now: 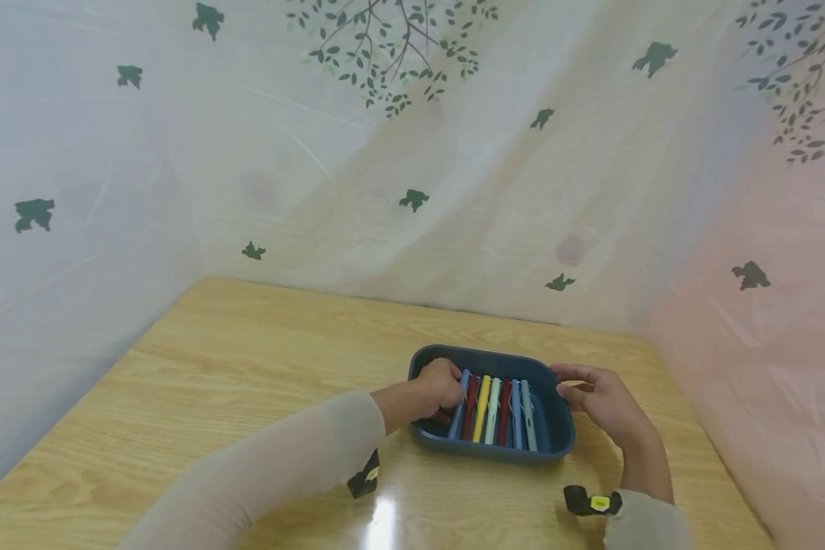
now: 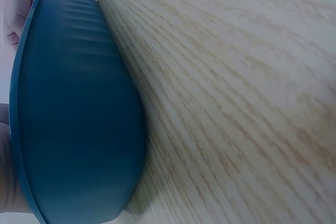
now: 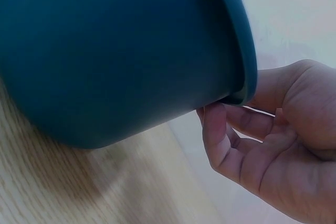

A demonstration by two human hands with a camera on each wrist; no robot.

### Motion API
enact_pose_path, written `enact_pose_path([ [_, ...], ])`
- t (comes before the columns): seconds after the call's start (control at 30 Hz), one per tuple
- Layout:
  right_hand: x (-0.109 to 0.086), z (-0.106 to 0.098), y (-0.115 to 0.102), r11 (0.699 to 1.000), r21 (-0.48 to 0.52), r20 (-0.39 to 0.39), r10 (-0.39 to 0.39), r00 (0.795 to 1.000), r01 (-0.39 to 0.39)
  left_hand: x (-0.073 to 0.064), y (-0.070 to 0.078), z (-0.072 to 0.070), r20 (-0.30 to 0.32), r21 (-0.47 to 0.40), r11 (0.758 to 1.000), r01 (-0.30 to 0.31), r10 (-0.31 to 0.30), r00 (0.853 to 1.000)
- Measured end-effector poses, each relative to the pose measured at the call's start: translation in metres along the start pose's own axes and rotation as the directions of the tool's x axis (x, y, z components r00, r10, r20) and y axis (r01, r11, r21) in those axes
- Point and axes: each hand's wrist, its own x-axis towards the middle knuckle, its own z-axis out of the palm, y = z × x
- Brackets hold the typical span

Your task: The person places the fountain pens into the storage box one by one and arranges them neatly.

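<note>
A dark blue rectangular bin [image 1: 495, 452] stands on the table, with a row of pens lying side by side in it. My left hand [image 1: 442, 384] reaches into its left end, fingers bent against the leftmost blue pen [image 1: 458, 409]; the fingertips are partly hidden. Beside that pen lie a dark red pen, a yellow pen [image 1: 482, 409], a pale green pen [image 1: 493, 411] and several more. At the far right corner my right hand [image 1: 605, 401] pinches the bin's rim. The right wrist view shows the right thumb and fingers [image 3: 214, 129] at the rim's underside.
The wooden table [image 1: 261, 359] extends left of the bin and in front of it. A pale curtain [image 1: 385, 252] with leaf and bird prints hangs behind the table and along its sides. Black straps with yellow tags [image 1: 600, 503] are on both wrists.
</note>
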Motion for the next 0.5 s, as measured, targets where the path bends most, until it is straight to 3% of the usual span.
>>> enact_pose_path([
  [0.5, -0.0008, 0.0001, 0.0002, 1.0, 0.018, 0.009, 0.01, 1.0, -0.01, -0.0007, -0.0023, 0.0025, -0.033, 0.014, 0.999, -0.029, 0.029, 0.999],
])
